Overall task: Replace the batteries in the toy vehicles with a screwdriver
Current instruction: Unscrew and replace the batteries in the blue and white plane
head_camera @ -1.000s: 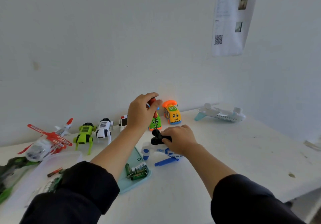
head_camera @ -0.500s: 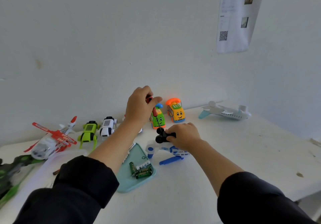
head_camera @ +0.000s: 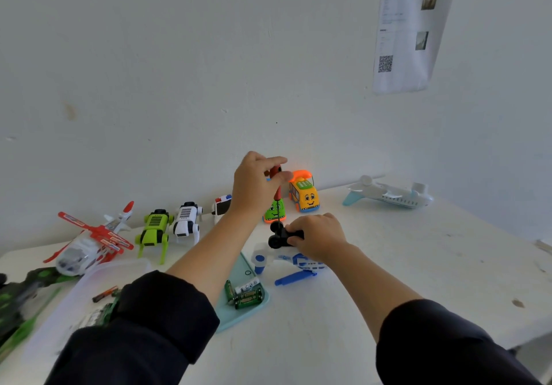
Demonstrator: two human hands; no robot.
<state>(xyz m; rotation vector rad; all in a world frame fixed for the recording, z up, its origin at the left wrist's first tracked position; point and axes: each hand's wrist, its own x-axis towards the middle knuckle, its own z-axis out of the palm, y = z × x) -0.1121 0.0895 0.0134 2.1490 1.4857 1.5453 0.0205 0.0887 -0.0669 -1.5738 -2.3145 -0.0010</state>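
Near the table's (head_camera: 388,265) middle, the left hand (head_camera: 254,187) pinches the screwdriver (head_camera: 277,196) upright — tip straight down on the toy helicopter (head_camera: 286,260) — right hand (head_camera: 319,236) gripping its wheels.

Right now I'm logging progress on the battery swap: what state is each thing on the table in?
Screwdriver: upright, tip down on the toy, left hand gripping its red handle.
Blue-and-white toy: upside down, black wheels up, steadied by the right hand.
Green batteries: loose on the teal tray.
Orange car: upright, untouched.
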